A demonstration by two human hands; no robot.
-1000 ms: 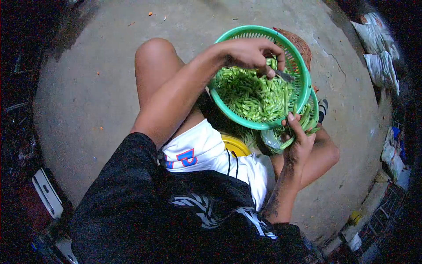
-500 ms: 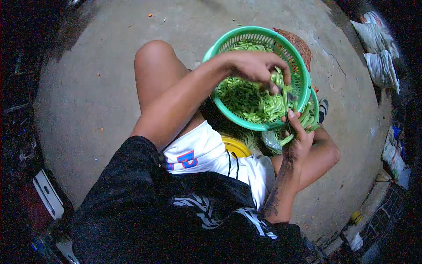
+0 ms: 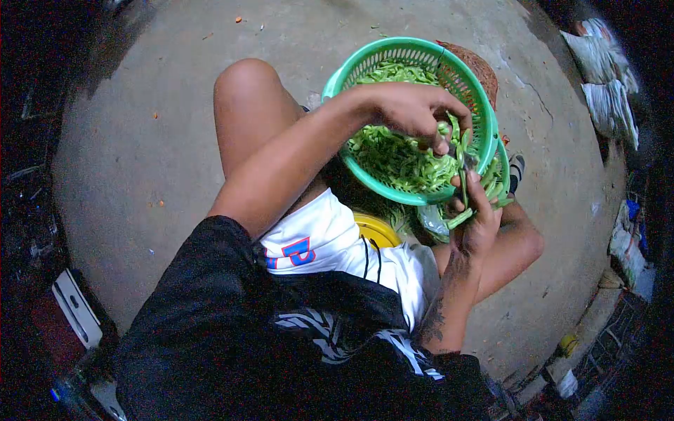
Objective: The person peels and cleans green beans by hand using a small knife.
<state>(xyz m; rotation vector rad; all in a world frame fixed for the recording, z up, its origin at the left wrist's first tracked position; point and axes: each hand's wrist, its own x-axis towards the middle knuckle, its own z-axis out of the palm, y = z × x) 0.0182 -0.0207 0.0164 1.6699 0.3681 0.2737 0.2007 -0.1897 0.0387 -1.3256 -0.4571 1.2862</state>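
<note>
My left hand point(image 3: 421, 116) reaches over a green plastic colander point(image 3: 397, 193), its fingers closed on pale green bean pieces point(image 3: 444, 129). Just below, my right hand point(image 3: 479, 219) is closed around a long green bean point(image 3: 460, 218) whose end sticks out to the left. Above my right thumb, a thin, dark, shiny blade-like piece point(image 3: 467, 161) lies between both hands; I cannot tell which hand holds it. Sliced green beans point(image 3: 400, 156) fill much of the colander. Behind my right hand are whole green beans point(image 3: 500, 184) in a second green basket point(image 3: 505, 163).
A reddish-brown mesh sack point(image 3: 477, 69) leans behind the colander. A yellow round container point(image 3: 378, 230) and a clear plastic bag point(image 3: 432, 221) sit between my bent legs. White sacks point(image 3: 607, 84) line the right side of the concrete floor point(image 3: 154, 161).
My left hand has shifted slightly right, closer to my right hand. The beans between the hands have moved with it, and the colander appears slightly higher in view.
</note>
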